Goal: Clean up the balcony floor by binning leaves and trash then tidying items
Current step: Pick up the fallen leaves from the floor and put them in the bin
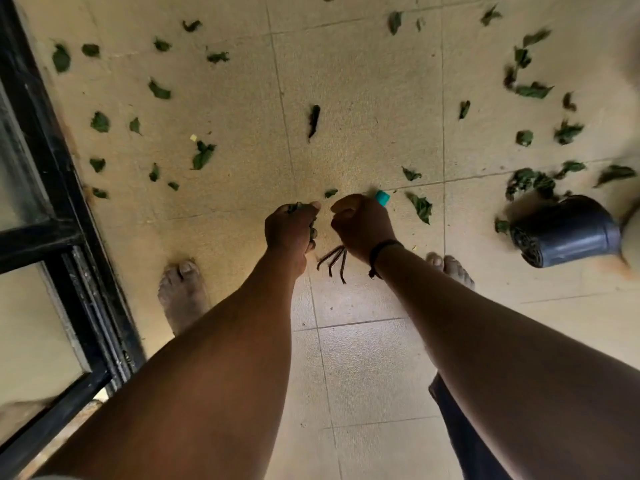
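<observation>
Head view: a person stands barefoot on the tiled balcony floor (363, 358), both arms stretched forward and down.
Left hand (290, 228): fingers curled round a small bunch of green leaves, just left of centre.
Right hand (362, 225): fist closed on a hand rake (334, 261), its teal handle end at 12 o'clock of the fist, dark tines hanging at 6 o'clock.
Nearest leaves: one leaf (330, 193) just beyond the hands; a bigger one (421, 206) at 2 o'clock.
Tipped pot (564, 233): on its side at 3 o'clock, leaves heaped behind it.
Scattered leaves (203, 154): spread from 9 to 2 o'clock, well apart.
Bin: not in view.
Doing it well: probably rake far leaves into one pile, then scoop handfuls, keeping the left grip tight.
</observation>
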